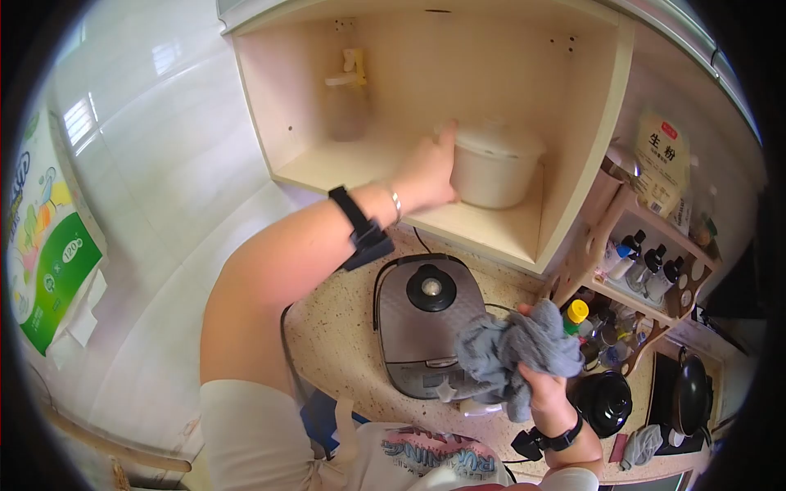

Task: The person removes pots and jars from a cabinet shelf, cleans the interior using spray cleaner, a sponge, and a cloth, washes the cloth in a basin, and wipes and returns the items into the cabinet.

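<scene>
Inside the open cupboard, my left hand (431, 168) is against the left side of a white lidded pot (494, 173), gripping it with the thumb up near the rim. Some of its fingers are hidden by the pot and blurred. The pot stands upright at the right end of the shelf (327, 168). Lower down, my right hand (547, 386) is closed around a bunched grey cloth (520, 348), which hangs over the front right of a rice cooker (426, 327) on the speckled counter.
A clear jar (347, 110) with a light lid stands at the shelf's left. Right of the cupboard, a wooden rack (626, 290) holds several bottles and a bag of starch (661, 164). A black pot (604, 403) and a wok (692, 393) sit at the lower right. A tissue pack (57, 270) hangs at left.
</scene>
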Tool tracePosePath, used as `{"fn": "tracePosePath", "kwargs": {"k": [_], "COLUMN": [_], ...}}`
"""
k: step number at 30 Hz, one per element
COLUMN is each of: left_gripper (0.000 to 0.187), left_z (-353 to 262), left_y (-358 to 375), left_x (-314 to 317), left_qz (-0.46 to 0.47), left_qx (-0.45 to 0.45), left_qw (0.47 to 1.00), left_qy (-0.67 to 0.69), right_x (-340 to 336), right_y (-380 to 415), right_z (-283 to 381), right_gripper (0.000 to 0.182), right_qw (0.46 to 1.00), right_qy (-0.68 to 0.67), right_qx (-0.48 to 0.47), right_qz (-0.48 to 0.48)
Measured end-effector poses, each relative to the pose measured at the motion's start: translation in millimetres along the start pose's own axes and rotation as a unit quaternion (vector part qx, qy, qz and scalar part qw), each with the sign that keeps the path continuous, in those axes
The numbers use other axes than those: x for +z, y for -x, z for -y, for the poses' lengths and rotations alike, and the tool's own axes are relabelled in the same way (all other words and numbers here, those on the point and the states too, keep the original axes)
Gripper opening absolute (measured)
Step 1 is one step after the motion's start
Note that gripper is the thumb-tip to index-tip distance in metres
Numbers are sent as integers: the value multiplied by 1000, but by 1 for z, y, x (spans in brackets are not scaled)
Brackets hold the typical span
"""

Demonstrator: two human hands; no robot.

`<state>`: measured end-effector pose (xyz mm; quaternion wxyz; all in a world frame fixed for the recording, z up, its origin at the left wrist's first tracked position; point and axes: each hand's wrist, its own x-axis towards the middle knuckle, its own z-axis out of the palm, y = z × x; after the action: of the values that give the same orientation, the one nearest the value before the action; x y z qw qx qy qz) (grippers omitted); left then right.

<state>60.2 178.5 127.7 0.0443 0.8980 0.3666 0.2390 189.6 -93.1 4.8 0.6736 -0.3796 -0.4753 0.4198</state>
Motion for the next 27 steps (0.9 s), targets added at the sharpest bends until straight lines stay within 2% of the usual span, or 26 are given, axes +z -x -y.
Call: {"fn": "tracePosePath", "kwargs": {"k": [1, 2, 5, 7, 8, 9, 10, 11, 12, 13, 14, 16, 18, 19, 20, 21, 22, 24, 26, 27], "left_gripper": [106, 107, 111, 111, 110, 109, 108, 107, 106, 107, 108, 113, 101, 101, 92, 81, 64, 54, 44, 38], "left_z": [-3, -5, 13, -3, -8, -11, 18, 46, 34, 25, 15, 0, -6, -15, -20, -6, -8, -73, -117, -113], "left_y": [-14, -26, -62, -67, -72, -81, -114, -143, -145, -129, -113, -81, -62, -48, -39, -35, -21, 45, 115, 150], "left_x": [2, 5, 34, 33, 32, 32, 58, 88, 78, 70, 60, 44, 19, 7, 0, 0, -6, -26, -19, -8], "left_qz": [24, 50, -88, -10, 38, 89, 68, 49, 124, 129, 123, 107, 133, 100, 22, -89, -152, -230, -277, -256], "left_qx": [-23, -44, 55, -30, -75, -117, -87, -54, 18, -25, -71, -124, -140, -98, -65, 24, 95, 154, 150, 221], "left_qw": [999, 998, 994, 999, 996, 987, 993, 996, 981, 991, 981, 914, 913, 936, 964, 972, 947, 931, 916, 897], "left_qy": [4, 9, -42, 5, 31, 56, 53, 52, -151, -15, 135, 372, 360, 324, 257, 214, 266, 238, 248, 285], "right_x": [-7, -20, -67, -87, -104, -129, -154, -142, -130, -137, -146, -156, -167, -176, -191, -209, -228, -273, -314, -334], "right_y": [11, 21, 59, 78, 89, 109, 129, 135, 139, 146, 158, 175, 186, 193, 203, 216, 230, 258, 281, 291], "right_z": [7, 12, 6, 6, 7, 1, -4, 3, 10, 15, 18, 30, 48, 56, 60, 63, 63, 56, 48, 44], "right_gripper": [74, 79, 71, 57, 55, 55, 54, 52, 51, 48, 45, 42, 42, 41, 38, 36, 34, 30, 28, 26], "right_qw": [1000, 997, 974, 951, 930, 923, 912, 898, 877, 847, 815, 768, 762, 778, 761, 742, 728, 693, 676, 669], "right_qy": [1, 73, 175, 163, 236, 199, 159, 93, 29, 33, 39, 30, -24, -36, -4, 29, 101, 245, 300, 325], "right_qx": [-9, -11, -88, -140, -155, -153, -154, -183, -217, -230, -243, -269, -291, -302, -300, -298, -279, -234, -187, -163], "right_qz": [-11, -24, -118, -223, -235, -292, -347, -389, -428, -478, -525, -581, -578, -549, -576, -600, -617, -636, -646, -648]}}
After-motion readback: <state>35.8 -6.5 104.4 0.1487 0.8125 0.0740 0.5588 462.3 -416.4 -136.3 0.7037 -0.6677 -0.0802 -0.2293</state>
